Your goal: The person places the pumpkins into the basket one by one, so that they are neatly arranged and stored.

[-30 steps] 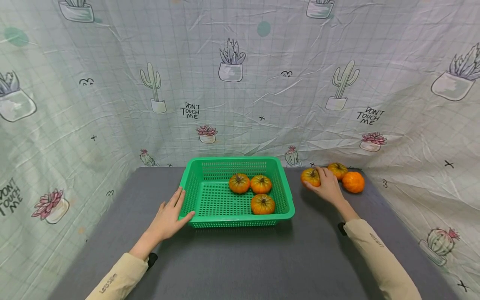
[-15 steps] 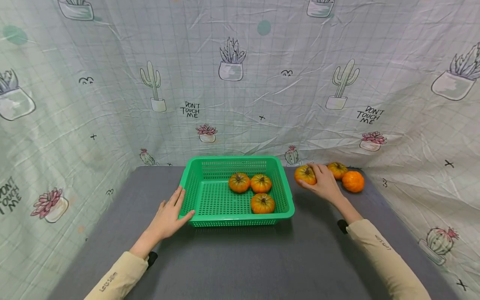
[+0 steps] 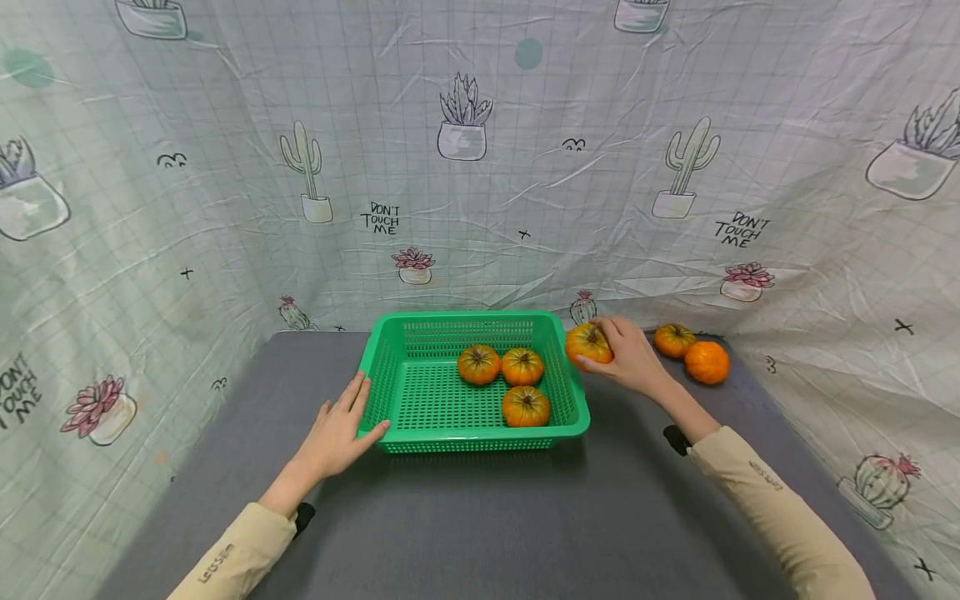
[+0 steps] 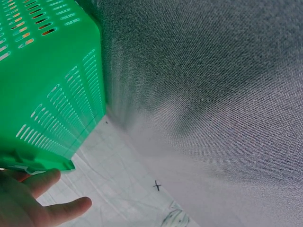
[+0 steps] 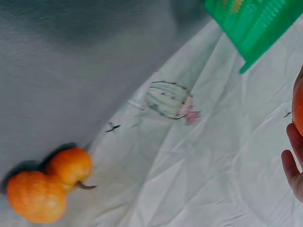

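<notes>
My right hand (image 3: 628, 357) grips a small orange-green pumpkin (image 3: 588, 345), thumb in front and fingers over the top. In the head view the pumpkin overlaps the right rim of a green plastic basket (image 3: 480, 435). Only an edge of that pumpkin (image 5: 298, 106) and a few fingertips show in the right wrist view. With fingers extended, my left hand (image 3: 336, 433) rests against the basket's left rim; the left wrist view has its fingers (image 4: 43, 182) at the rim. Three similar pumpkins sit inside the basket: one at centre (image 3: 478, 365), one behind right (image 3: 522, 367), one at front right (image 3: 526, 407).
Two more pumpkins stand at the table's back right corner, a greenish one (image 3: 674, 340) and a brighter orange one (image 3: 707, 362). A cloth printed with cacti (image 3: 480, 192) hangs behind and along both sides of the grey table (image 3: 480, 525).
My right hand has lifted the pumpkin and carried it left, from beside the other two to the basket's right rim. The left hand and basket have stayed in place.
</notes>
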`<state>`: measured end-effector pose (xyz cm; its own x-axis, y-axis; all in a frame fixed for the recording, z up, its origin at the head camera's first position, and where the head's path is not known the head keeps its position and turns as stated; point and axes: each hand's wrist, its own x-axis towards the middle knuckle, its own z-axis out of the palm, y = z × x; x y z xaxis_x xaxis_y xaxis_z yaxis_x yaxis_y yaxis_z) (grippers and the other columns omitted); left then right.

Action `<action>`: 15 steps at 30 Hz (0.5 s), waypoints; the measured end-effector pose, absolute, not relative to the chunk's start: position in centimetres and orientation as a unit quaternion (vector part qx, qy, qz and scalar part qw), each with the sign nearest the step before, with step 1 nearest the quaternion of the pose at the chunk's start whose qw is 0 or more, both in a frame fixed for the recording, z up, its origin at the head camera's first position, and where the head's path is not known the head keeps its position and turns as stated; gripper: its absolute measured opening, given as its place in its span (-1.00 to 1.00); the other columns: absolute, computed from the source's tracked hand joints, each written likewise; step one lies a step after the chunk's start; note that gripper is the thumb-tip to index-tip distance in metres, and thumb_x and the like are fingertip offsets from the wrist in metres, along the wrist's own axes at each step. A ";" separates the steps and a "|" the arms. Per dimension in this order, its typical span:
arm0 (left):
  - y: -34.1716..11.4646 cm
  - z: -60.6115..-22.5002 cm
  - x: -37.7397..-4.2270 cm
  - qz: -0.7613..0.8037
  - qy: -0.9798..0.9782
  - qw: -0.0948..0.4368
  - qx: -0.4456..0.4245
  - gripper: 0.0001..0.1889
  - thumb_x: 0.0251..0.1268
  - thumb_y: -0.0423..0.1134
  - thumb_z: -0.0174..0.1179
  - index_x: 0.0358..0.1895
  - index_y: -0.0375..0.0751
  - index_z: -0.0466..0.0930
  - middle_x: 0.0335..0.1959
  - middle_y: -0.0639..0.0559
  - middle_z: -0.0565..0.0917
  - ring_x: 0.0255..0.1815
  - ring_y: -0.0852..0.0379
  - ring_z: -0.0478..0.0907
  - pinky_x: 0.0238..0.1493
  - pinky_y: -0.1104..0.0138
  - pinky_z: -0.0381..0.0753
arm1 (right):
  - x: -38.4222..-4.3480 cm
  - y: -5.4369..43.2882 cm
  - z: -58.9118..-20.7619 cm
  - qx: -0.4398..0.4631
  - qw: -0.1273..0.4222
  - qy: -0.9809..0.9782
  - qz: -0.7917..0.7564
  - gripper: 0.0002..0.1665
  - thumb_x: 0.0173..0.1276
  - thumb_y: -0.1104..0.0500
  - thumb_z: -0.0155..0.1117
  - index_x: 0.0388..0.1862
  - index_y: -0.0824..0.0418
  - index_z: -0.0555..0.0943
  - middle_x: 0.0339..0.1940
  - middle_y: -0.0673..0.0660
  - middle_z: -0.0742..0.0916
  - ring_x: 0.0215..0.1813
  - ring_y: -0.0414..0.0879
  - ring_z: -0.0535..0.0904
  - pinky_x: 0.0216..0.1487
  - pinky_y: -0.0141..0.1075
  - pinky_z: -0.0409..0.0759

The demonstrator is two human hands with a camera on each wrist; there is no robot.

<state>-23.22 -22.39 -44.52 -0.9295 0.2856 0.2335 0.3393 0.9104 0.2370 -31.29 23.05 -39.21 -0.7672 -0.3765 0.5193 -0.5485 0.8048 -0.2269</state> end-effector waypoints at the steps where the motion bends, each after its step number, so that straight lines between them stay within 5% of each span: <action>1: -22.4 -44.5 -23.2 -0.138 -0.972 0.098 -0.161 -0.17 0.23 0.19 -0.07 0.38 -0.33 -0.06 0.43 -0.21 -0.06 0.35 -0.20 0.12 0.14 -0.28 0.09 | -31.3 22.8 -39.0 0.256 0.228 -0.921 0.183 -0.29 0.06 -0.14 0.28 0.09 0.25 0.40 -0.07 0.25 0.54 -0.06 0.14 0.44 0.00 0.09 0.35; 15: -22.4 -44.5 -23.3 -0.136 -0.973 0.099 -0.160 -0.17 0.22 0.17 -0.04 0.38 -0.32 -0.06 0.43 -0.21 -0.06 0.37 -0.19 0.07 0.15 -0.29 0.07 | -30.8 18.4 -36.5 0.316 0.168 -0.922 0.150 -0.22 0.13 -0.30 0.11 0.15 0.22 0.38 0.03 0.18 0.51 0.07 0.09 0.38 0.10 0.05 0.28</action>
